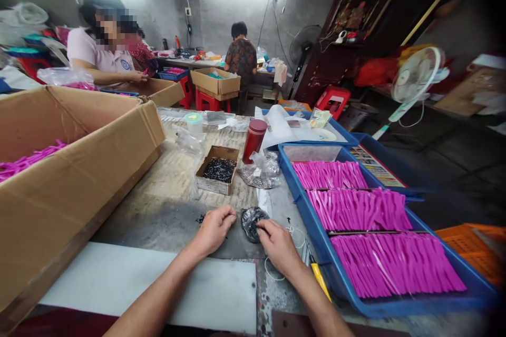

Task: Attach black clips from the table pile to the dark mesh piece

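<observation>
My left hand [216, 227] is just above the worktable, thumb and fingers pinched together; whatever they hold is too small to make out. A few small black pieces [200, 219] lie on the table beside it. To its right sits a small dark dish [250, 221] that looks lined with black plastic. The fingertips of my right hand [279, 246] are closed at the dish's right side, and what is between them is hidden. Beyond both hands stands a small cardboard box [215, 185] of loose black pieces.
A large cardboard box [79, 152] with pink strips fills the left. On the right, a blue tray [294, 195] holds rows of pink strips. A yellow-handled tool [319, 280], a dark red canister [254, 140] and a clear bag [261, 174] are nearby. Two people sit farther back.
</observation>
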